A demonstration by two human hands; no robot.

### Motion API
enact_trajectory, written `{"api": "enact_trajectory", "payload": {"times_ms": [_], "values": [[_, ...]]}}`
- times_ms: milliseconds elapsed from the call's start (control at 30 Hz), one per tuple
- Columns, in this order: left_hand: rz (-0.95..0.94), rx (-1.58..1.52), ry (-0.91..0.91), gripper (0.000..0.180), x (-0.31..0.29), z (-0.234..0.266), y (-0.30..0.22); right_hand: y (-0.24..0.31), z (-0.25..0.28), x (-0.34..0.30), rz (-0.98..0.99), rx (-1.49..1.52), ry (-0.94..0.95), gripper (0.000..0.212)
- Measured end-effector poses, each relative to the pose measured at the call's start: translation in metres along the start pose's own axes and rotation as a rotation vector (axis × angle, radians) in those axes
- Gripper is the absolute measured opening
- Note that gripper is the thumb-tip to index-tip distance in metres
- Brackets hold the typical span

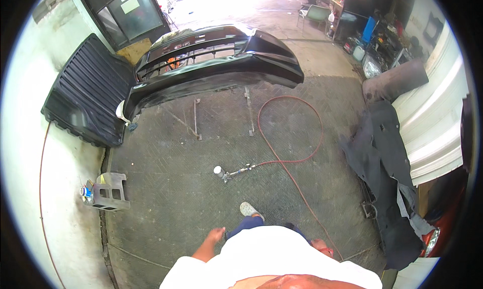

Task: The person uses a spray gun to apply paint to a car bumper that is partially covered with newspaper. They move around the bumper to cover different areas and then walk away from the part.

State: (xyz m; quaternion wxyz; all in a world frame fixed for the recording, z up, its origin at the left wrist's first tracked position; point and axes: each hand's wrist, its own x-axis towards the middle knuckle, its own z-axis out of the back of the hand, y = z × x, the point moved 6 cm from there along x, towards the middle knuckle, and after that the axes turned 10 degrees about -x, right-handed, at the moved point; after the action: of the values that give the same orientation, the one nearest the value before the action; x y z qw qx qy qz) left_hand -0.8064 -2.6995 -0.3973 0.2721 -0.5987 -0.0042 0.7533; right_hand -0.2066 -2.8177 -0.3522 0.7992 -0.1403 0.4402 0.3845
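Observation:
My left hand (217, 234) hangs beside my left thigh, well above the floor. It looks loosely curled with nothing visible in it, but its fingers are too small to read. My right hand (320, 245) hangs by my right hip, partly hidden by my white shirt, with a red band (329, 251) at the wrist. A spray gun (221, 173) with a white cup lies on the dark floor ahead of my feet, apart from both hands. From its handle a red air hose (321, 133) loops across the floor and passes near my right hand.
A black car bumper (221, 70) stands ahead, next to a ribbed black truck-bed liner (90, 88) against the left wall. A grey crate-like stand (111, 193) sits at left. Dark carpet sheets (380, 153) and a rolled mat (395, 81) line the right side.

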Motion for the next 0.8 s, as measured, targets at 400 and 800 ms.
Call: {"api": "enact_trajectory", "payload": {"times_ms": [400,800], "values": [[-1.257,-0.519,0.962,0.072,-0.376,-0.165,-0.413,-0.147,-0.024,0.033,0.002,0.442,-0.349,0.057],[-1.228,-0.158,2.359,0.075,-0.681,-0.397,-0.406,-0.334,-0.134,-0.052,-0.388,0.658,-0.173,0.078]]}}
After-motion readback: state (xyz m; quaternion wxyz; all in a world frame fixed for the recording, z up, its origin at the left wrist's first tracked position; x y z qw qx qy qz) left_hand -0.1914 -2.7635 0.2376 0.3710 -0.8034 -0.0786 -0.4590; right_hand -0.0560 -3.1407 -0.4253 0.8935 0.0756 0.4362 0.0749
